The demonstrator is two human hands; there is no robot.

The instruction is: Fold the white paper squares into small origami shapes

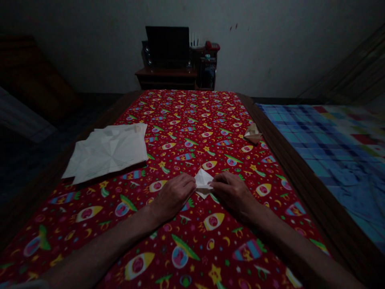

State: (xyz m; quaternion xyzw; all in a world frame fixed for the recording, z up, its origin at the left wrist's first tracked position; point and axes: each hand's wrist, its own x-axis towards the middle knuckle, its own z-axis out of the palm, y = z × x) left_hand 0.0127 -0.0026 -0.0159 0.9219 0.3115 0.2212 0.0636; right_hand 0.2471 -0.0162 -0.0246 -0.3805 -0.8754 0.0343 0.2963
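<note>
A small piece of folded white paper is held low over the red patterned cloth, between my two hands. My left hand pinches its left corner with the fingers pressed together. On the other side, my right hand grips the right corner between thumb and fingers. The paper looks diamond-shaped, with folds across its middle; fingertips cover both side corners.
A stack of creased white sheets lies to the left. At the right edge sits a small folded paper piece. Beyond the far end stand a monitor and a red telephone. Blue checked fabric spreads at right.
</note>
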